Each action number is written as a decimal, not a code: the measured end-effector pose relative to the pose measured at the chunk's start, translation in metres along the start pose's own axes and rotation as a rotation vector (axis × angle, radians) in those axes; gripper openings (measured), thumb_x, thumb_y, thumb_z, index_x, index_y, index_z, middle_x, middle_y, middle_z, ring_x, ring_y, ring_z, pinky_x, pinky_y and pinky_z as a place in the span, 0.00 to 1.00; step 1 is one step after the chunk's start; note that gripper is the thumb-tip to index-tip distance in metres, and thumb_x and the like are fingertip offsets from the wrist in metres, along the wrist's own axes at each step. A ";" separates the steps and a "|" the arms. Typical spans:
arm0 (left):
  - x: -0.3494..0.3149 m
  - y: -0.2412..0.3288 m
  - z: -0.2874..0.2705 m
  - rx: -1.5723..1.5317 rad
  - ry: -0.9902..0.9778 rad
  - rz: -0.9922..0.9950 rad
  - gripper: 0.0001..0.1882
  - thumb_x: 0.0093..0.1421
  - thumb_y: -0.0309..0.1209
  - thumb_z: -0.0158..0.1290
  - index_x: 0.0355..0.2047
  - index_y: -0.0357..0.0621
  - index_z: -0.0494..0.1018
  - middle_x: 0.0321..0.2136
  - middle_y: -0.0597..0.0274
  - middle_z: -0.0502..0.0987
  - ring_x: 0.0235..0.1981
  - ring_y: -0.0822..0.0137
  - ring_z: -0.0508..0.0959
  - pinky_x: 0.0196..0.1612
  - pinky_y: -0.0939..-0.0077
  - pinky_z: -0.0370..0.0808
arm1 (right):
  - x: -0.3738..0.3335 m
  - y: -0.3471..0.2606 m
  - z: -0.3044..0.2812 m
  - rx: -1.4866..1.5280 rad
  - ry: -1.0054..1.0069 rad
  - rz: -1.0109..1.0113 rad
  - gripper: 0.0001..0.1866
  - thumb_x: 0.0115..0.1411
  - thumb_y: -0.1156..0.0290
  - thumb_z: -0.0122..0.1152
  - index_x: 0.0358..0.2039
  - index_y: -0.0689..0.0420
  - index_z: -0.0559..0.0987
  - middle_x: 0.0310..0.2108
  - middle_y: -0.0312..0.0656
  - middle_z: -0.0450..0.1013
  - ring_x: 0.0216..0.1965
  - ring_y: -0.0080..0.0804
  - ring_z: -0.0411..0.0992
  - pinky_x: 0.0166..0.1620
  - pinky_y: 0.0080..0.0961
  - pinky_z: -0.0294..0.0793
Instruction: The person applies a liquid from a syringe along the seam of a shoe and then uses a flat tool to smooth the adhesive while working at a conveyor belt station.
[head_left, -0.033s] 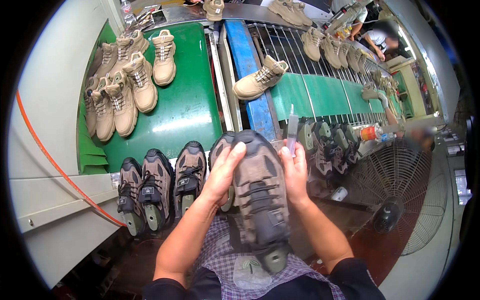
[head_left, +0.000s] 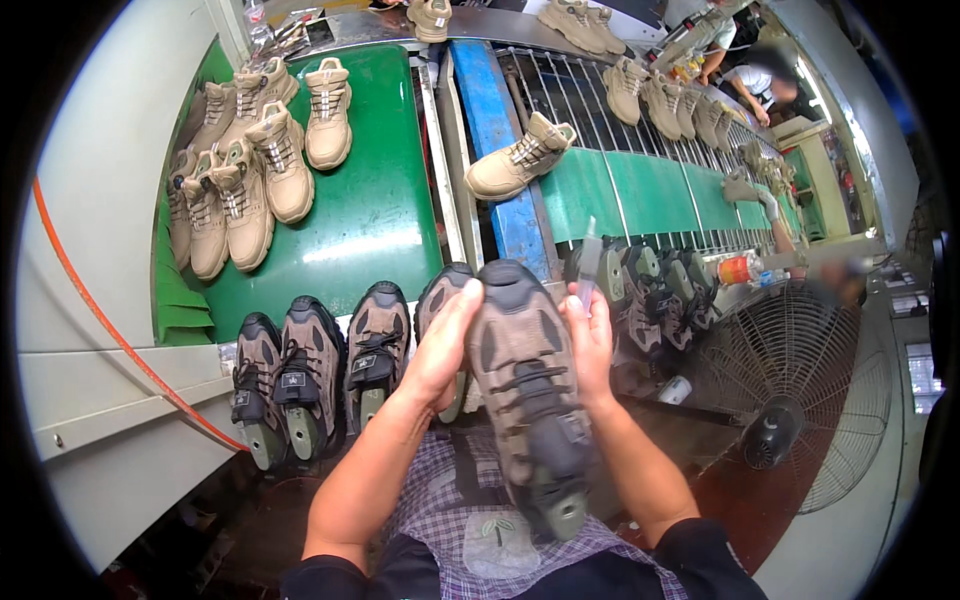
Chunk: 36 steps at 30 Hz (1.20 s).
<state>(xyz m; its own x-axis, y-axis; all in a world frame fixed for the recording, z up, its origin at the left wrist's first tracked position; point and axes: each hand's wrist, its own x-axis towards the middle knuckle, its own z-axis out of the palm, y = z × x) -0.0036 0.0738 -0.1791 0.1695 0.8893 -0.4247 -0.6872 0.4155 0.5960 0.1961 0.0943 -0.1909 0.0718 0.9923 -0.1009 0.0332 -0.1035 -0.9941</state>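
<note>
A brown and black lace-up shoe (head_left: 526, 350) on a green last is upright between my hands, toe pointing away and heel near my checked apron. My left hand (head_left: 440, 345) is closed on its left side, thumb by the toe. On the other side, my right hand (head_left: 590, 345) is beside the shoe, its fingers closed around a slim translucent tool (head_left: 587, 262) with a narrow tip, like a syringe. Whether the right palm presses the shoe is hard to tell. Similar brown shoes (head_left: 310, 365) on lasts stand in a row to the left.
Beige shoes (head_left: 240, 195) stand on the green belt (head_left: 370, 215), and one beige shoe (head_left: 520, 160) rests on the blue rail (head_left: 485, 95). More brown shoes (head_left: 640, 300) stand right of my hands. A large fan (head_left: 790, 390) is at the right; co-workers (head_left: 755, 85) are beyond the rack.
The held shoe has shifted slightly, its heel end swinging a little to the right. The slim tool's tip has moved slightly right and down. Both hands keep their holds.
</note>
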 end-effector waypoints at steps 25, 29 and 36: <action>-0.018 0.011 -0.004 0.375 -0.189 0.132 0.16 0.63 0.28 0.58 0.49 0.33 0.78 0.38 0.66 0.82 0.37 0.79 0.78 0.40 0.82 0.75 | -0.007 0.003 -0.017 0.498 -0.021 0.232 0.19 0.75 0.58 0.41 0.56 0.57 0.70 0.49 0.49 0.75 0.47 0.40 0.77 0.52 0.40 0.80; -0.023 0.025 0.003 0.421 -0.251 0.130 0.18 0.64 0.28 0.53 0.52 0.32 0.77 0.39 0.66 0.82 0.36 0.79 0.78 0.39 0.82 0.75 | -0.011 -0.003 -0.018 0.372 0.014 0.105 0.17 0.75 0.63 0.44 0.60 0.55 0.66 0.49 0.50 0.75 0.46 0.40 0.78 0.49 0.40 0.82; -0.026 0.033 0.005 0.413 -0.312 0.104 0.19 0.64 0.28 0.52 0.55 0.33 0.75 0.40 0.66 0.81 0.36 0.80 0.77 0.38 0.82 0.75 | -0.011 -0.002 -0.021 0.354 0.013 0.061 0.18 0.75 0.65 0.46 0.60 0.58 0.66 0.47 0.45 0.74 0.45 0.32 0.75 0.49 0.33 0.78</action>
<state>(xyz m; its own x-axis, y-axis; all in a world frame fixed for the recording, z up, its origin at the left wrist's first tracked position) -0.0273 0.0653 -0.1448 0.3612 0.9181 -0.1633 -0.3865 0.3068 0.8698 0.2161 0.0827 -0.1868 0.0755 0.9839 -0.1617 -0.3188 -0.1298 -0.9389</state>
